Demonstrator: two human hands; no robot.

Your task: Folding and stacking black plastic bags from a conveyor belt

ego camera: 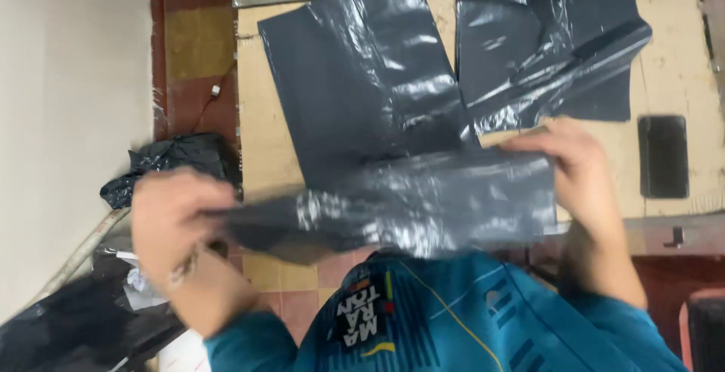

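Note:
I hold a dark grey plastic bag [408, 202] stretched sideways between both hands, close to my chest. My left hand [174, 217] pinches its left end. My right hand [578, 168] grips its right end near the table's front edge. The bag is blurred by motion. Beyond it a flat grey plastic bag [355, 77] lies on the wooden table [672, 70]. A crumpled pile of similar grey bags [544, 40] lies further right at the back.
A black phone [663, 155] lies on the table at the right. A bundle of black plastic [170, 162] sits on the tiled floor at the left, with more dark plastic [68, 327] at the lower left. A pale wall [68, 100] runs along the left.

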